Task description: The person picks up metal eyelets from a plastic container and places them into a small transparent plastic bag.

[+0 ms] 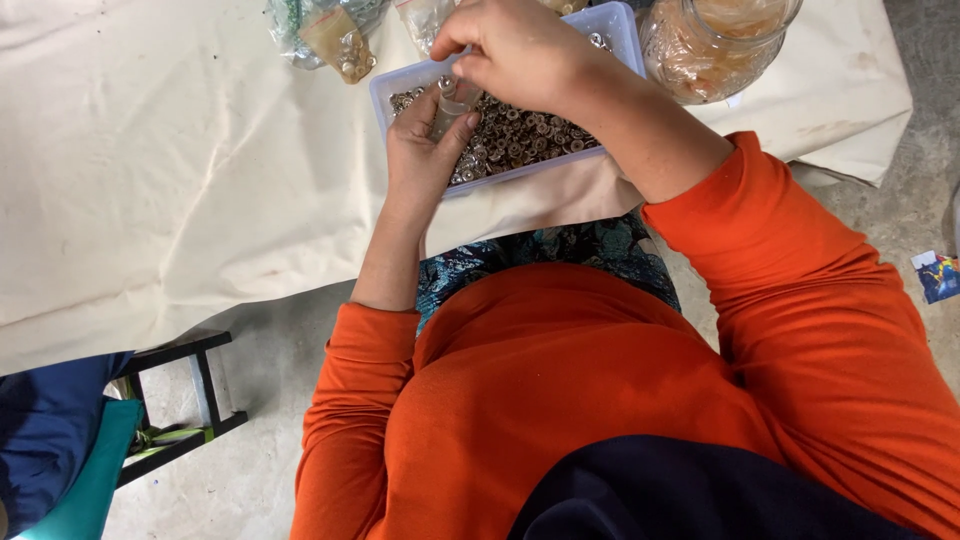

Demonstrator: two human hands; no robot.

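Our left hand [425, 150] is curled around a small clear plastic tube [452, 108], thumb on 1 side, fingers on the other, tube roughly upright. Our right hand [515, 50] sits directly above it, fingertips [450, 48] pinched together at the tube's top end. We can't tell what the pinch holds; whatever it is, it's too small or hidden by the fingers.

Both hands hover over a shallow white plastic tray [620, 25] filled with small round metal rings [520, 135], silver and brass toned. The left hand's heel overlaps the tray's near rim; the right wrist crosses the tray's right part.

The tray rests on a cream cloth [180, 170] covering the work surface, spreading wide to the left of the left hand.

Beyond the left hand: a clear plastic bag [335, 35] with small metal parts inside. To the right of the right hand: a clear glass jar [715, 40] with brownish contents, just beside the tray's right wall.

Both our arms wear orange sleeves [800, 290], pushed up off the forearms. Below the left elbow, on the concrete floor [260, 470]: a black metal stool frame [190, 390] and blue-teal fabric [55, 450].
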